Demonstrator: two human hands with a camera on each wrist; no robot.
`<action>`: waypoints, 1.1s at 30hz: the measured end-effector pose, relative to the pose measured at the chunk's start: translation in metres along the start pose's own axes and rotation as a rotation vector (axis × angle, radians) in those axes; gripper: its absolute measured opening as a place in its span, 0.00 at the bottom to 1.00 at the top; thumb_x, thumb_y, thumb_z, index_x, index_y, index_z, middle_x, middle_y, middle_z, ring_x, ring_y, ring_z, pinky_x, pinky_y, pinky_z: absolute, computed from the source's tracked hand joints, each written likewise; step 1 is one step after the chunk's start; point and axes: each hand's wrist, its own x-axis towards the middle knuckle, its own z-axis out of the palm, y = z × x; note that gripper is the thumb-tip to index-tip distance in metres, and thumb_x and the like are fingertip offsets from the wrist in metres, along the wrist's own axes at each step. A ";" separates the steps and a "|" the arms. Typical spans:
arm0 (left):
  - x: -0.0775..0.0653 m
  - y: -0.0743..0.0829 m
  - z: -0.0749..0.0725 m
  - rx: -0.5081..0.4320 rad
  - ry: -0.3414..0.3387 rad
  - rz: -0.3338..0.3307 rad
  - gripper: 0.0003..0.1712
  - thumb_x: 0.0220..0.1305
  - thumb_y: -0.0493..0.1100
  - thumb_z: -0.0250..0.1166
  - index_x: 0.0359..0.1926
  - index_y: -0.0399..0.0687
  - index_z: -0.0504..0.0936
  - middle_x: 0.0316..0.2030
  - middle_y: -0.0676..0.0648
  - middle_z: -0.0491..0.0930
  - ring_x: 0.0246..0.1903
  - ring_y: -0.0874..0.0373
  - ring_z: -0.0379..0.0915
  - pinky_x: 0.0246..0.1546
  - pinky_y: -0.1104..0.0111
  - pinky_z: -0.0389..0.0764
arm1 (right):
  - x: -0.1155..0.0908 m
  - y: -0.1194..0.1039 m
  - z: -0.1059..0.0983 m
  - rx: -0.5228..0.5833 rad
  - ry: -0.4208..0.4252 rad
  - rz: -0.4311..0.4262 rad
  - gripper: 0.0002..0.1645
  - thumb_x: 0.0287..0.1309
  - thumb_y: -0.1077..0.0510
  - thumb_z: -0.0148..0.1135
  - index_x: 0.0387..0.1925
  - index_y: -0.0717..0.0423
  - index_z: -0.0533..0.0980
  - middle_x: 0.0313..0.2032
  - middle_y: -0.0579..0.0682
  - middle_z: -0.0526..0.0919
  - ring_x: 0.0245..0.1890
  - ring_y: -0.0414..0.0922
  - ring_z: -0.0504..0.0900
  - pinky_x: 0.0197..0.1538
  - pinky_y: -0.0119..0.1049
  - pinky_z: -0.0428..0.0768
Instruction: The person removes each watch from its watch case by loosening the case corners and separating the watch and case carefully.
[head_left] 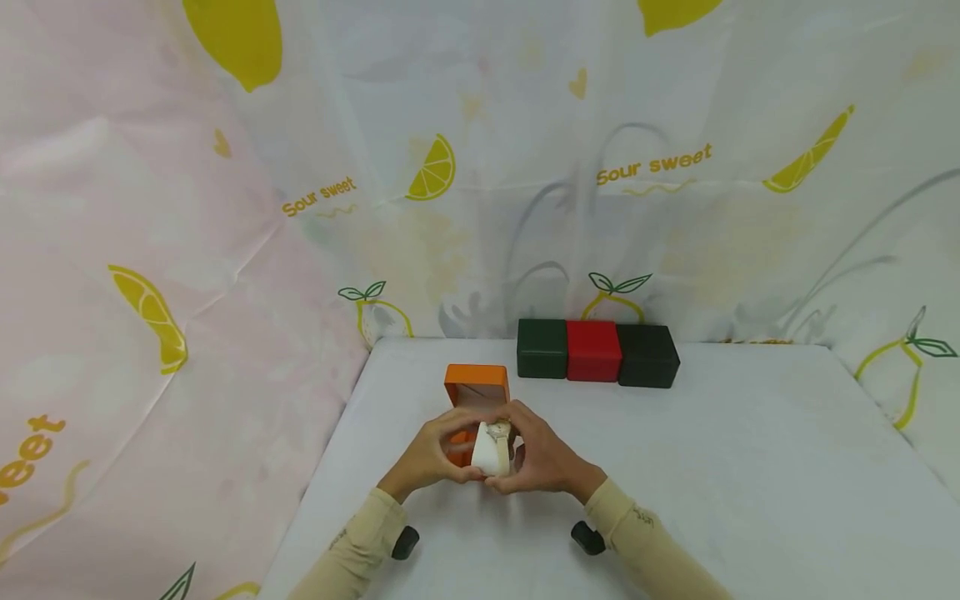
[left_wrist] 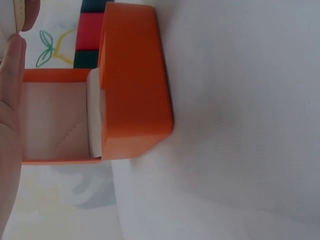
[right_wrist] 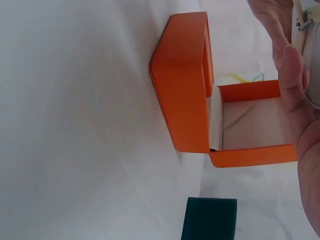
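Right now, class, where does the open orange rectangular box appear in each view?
Head: the open orange rectangular box is below centre, partly behind the left hand and right hand.
Left wrist: upper left.
Right wrist: mostly upper half, right of centre.
Shared landmark: the dark green rectangular box.

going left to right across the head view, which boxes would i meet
Open orange watch box → dark green box → red box → black box
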 end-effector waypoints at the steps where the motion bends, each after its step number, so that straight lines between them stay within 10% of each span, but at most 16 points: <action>1: 0.000 -0.002 0.000 -0.013 -0.006 0.009 0.41 0.45 0.33 0.78 0.63 0.44 0.74 0.56 0.43 0.71 0.57 0.48 0.71 0.50 0.59 0.79 | 0.000 0.000 0.000 0.017 0.002 0.006 0.43 0.40 0.49 0.78 0.58 0.45 0.65 0.48 0.40 0.71 0.38 0.41 0.75 0.30 0.35 0.82; 9: -0.006 0.005 -0.001 -0.070 -0.020 -0.009 0.40 0.48 0.26 0.73 0.64 0.36 0.71 0.60 0.38 0.68 0.57 0.42 0.69 0.50 0.53 0.79 | -0.001 -0.003 -0.005 0.148 -0.061 0.036 0.41 0.47 0.56 0.73 0.64 0.48 0.68 0.51 0.45 0.71 0.35 0.44 0.76 0.30 0.36 0.82; 18: -0.007 0.027 0.000 -0.055 -0.006 -0.046 0.39 0.50 0.30 0.75 0.64 0.36 0.71 0.59 0.39 0.69 0.58 0.47 0.69 0.52 0.55 0.77 | 0.001 -0.011 -0.015 0.268 0.017 0.306 0.19 0.68 0.53 0.59 0.58 0.42 0.79 0.51 0.47 0.75 0.47 0.48 0.74 0.42 0.42 0.83; 33: -0.003 0.020 0.004 -0.036 0.002 -0.038 0.40 0.47 0.31 0.77 0.63 0.36 0.72 0.55 0.41 0.70 0.58 0.49 0.70 0.51 0.57 0.78 | -0.002 -0.012 -0.024 0.580 0.123 0.556 0.22 0.60 0.56 0.67 0.55 0.61 0.79 0.53 0.57 0.80 0.47 0.50 0.82 0.52 0.45 0.80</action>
